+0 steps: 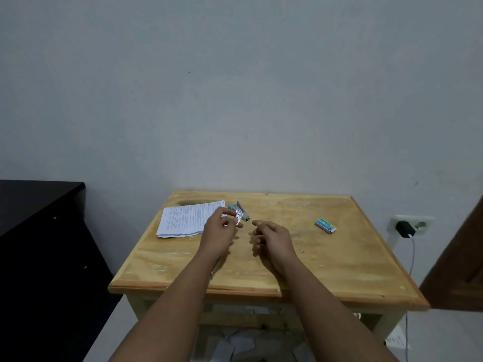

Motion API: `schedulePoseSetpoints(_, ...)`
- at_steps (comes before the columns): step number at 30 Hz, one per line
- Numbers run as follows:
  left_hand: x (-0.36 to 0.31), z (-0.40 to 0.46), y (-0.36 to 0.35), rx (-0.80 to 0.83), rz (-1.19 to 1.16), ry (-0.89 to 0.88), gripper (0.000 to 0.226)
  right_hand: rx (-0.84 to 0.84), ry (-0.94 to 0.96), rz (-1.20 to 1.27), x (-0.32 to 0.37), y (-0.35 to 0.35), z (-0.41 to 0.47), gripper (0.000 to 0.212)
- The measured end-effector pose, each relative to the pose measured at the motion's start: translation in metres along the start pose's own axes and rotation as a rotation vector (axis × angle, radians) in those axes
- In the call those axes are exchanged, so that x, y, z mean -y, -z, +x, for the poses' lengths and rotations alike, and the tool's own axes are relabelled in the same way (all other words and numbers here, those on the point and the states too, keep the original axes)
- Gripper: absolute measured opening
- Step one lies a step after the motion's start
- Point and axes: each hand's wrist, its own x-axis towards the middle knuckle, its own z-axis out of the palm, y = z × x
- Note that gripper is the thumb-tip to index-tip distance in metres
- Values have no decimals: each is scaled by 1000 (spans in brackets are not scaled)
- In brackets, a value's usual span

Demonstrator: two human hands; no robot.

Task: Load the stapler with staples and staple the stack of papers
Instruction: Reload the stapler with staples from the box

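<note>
Your left hand's got the staples, stapler's lying open at 12 o'clock on the counter

Your left hand [219,228] is pinching a small silvery strip of staples [238,218] between thumb and fingertips, raised just above the wooden counter [261,267], forearm reaching in from 7 o'clock. Your right hand [271,239] is loosely curled with nothing in it, fingers half folded, just at 3 o'clock of the left one, forearm coming in from 5 o'clock. The stapler [241,211] sits flipped open right behind the staples, touching the edge of the stack of papers [187,219] at about 10 o'clock on the counter. The green staple box [325,226] lies well apart at 2 o'clock.
</note>
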Motion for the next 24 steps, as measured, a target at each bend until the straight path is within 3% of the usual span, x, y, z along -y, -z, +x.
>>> schedulePoseSetpoints(6,0,-18,-1,182,150,-91,9,85,-77,-60,5,6,3,27)
schedulePoseSetpoints(10,7,-22,-2,170,287,-187,11,97,-109,-48,6,6,6,23)
schedulePoseSetpoints(15,22,-26,2,160,675,-424,29,73,-107,-96,4,6,14,22)
schedulePoseSetpoints(18,29,-25,3,148,766,-529,41,78,-103,-129,5,7,13,23)
schedulePoseSetpoints(24,32,-24,1,153,777,-548,20,83,-97,-142,4,8,12,22)
